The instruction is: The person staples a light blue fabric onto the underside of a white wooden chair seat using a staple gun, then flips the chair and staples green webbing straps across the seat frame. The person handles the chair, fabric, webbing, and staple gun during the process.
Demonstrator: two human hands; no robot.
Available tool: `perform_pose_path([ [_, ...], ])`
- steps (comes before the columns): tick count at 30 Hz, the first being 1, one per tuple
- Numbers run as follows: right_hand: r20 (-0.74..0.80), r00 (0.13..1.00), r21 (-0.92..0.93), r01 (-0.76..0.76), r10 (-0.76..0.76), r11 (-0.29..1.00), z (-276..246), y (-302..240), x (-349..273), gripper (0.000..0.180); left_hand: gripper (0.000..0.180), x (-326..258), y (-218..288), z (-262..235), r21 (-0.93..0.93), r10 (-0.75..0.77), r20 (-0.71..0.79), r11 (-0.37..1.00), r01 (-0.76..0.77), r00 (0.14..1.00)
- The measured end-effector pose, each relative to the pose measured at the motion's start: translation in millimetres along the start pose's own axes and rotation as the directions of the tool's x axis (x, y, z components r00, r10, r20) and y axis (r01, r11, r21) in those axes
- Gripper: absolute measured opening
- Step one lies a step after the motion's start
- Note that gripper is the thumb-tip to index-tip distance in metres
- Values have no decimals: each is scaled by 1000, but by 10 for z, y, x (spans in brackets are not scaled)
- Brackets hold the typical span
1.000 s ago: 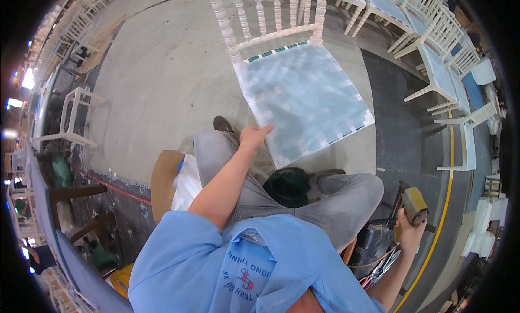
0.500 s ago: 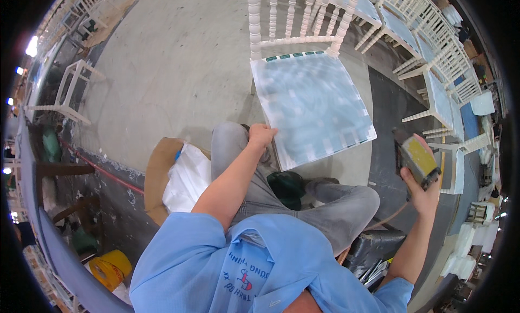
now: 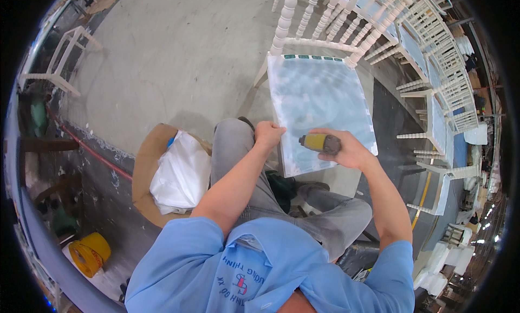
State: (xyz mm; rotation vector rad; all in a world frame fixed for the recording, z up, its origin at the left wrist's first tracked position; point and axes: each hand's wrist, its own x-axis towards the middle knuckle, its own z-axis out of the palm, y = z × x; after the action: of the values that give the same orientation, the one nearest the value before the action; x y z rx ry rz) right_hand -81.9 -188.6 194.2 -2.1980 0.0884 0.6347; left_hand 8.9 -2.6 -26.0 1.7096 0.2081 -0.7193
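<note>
A white chair [image 3: 317, 42] with turned spindles stands in front of me. Pale blue sheeting [image 3: 325, 96] with whitish edges covers its seat, with several small green pieces along the back edge. My left hand [image 3: 269, 134] is closed on the seat's left edge, fingertips at the border of the sheeting. In my right hand [image 3: 346, 147] is a worn yellow-and-dark hand tool [image 3: 320, 143], its narrow end pointing left toward my left hand. It is over the front part of the seat; whether it touches the sheeting I cannot tell. My palm hides part of the tool.
A cardboard box [image 3: 149, 204] with a white plastic bag [image 3: 181, 175] stands left of my knee. More white chairs [image 3: 441, 120] line the right side. A white frame [image 3: 57, 63] is at the far left, and a yellow bucket [image 3: 89, 253] at the lower left.
My right hand has brought the tool from the far right in over the seat. The chair appears slightly farther right and turned in view; my left hand stays at its edge.
</note>
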Motion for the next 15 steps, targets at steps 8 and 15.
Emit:
perform_pose_path([
  [8, 178, 978, -179, -75, 107, 981, 220, 206, 555, 62, 23, -15, 56, 28, 62, -38, 5, 997, 38, 999],
  [15, 229, 973, -276, 32, 33, 961, 237, 200, 719, 63, 23, 43, 25, 4, 120, -21, -14, 993, 23, 1000],
])
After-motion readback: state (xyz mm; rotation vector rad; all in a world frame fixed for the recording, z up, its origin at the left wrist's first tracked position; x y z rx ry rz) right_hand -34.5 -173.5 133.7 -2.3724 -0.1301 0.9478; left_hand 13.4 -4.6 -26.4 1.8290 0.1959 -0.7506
